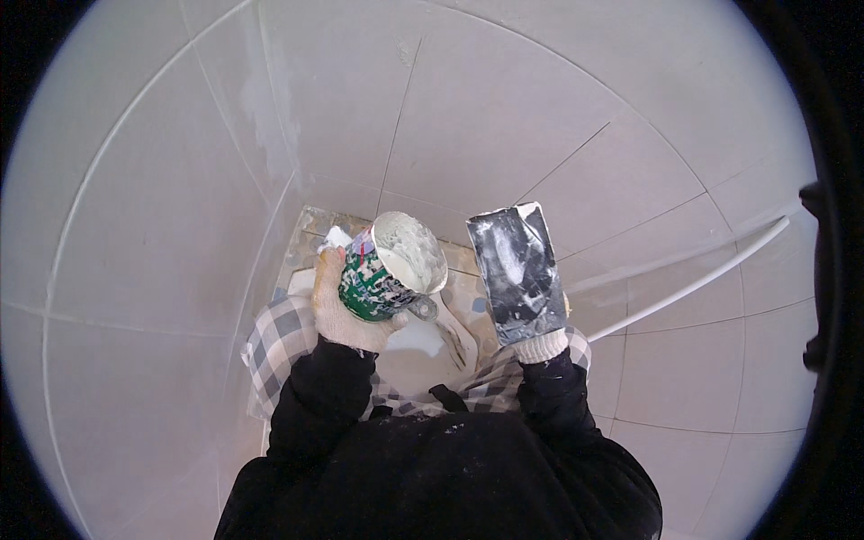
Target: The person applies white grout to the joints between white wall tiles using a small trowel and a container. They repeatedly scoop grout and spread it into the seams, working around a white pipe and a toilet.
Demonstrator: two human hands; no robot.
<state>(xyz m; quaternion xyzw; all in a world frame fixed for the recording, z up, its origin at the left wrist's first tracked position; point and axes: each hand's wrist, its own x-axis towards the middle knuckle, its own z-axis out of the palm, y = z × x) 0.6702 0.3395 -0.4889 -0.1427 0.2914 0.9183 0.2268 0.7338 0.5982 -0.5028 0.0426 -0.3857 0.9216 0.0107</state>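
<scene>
My left hand (346, 313), in a pale, stained knit glove, is closed around a green paint-splattered tub (367, 281). The tub tilts to the right, and thick white paste (407, 250) coats its inside. A small grey tab (423, 309) sticks out below its rim. My right hand (541, 346), gloved too, is mostly hidden behind a black rectangular float (517, 270) whose flat face, smeared with white, is turned up toward me. Its grip and my right fingers cannot be seen. The two tools are a short way apart.
Large grey tiles with white joints cover the left wall (162, 225) and the wall ahead (477, 99). A white pipe or hose (693, 288) slants along the right. Below my hands are patterned floor tiles (463, 292), a white curved object (461, 340) and checked cloth (286, 333).
</scene>
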